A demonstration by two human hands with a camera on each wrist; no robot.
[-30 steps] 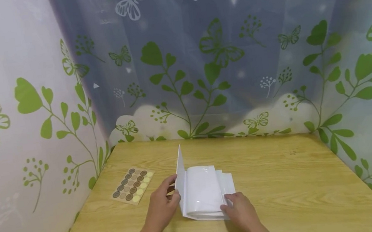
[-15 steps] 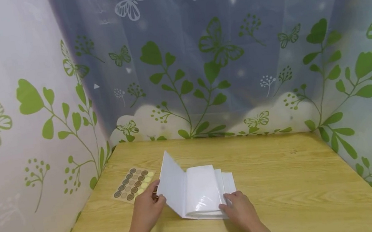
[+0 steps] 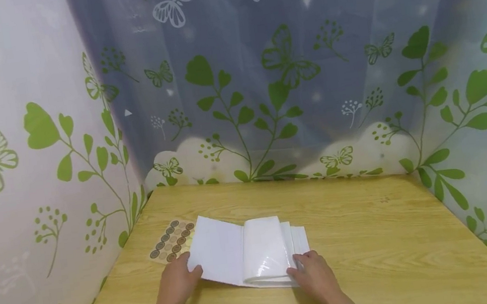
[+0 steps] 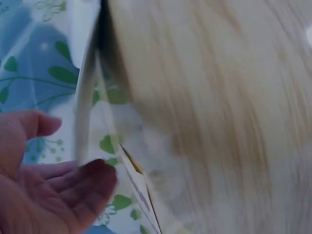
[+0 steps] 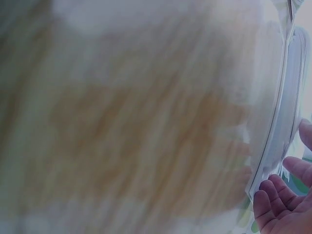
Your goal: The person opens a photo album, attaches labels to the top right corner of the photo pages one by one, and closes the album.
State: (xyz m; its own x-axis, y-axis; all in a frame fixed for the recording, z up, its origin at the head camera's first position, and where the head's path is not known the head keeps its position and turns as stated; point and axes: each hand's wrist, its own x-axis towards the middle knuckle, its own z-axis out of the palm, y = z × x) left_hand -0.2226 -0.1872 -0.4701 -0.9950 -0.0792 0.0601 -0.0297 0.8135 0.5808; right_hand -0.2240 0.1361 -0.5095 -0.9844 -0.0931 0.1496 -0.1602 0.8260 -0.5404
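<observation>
A white photo album (image 3: 265, 251) with clear, glossy sleeves lies on the wooden table, its front cover (image 3: 219, 249) swung out to the left and slightly raised. My left hand (image 3: 175, 282) holds that cover at its lower left corner, thumb above and fingers beneath. In the left wrist view the cover's edge (image 4: 85, 107) runs down between thumb and fingers. At the album's lower right, my right hand (image 3: 315, 275) holds the stepped page edges between thumb and fingers. The right wrist view shows its fingertips (image 5: 263, 195) at the album's corner.
A sheet of round stickers (image 3: 172, 239) in brown, tan and yellow lies left of the album, partly covered by the cover and left hand. Patterned curtains (image 3: 264, 93) stand around the wooden table (image 3: 372, 237).
My left hand has swung the cover from nearly upright down to the left, and it now overlaps the sticker sheet. My right hand has stayed at the album's lower right.
</observation>
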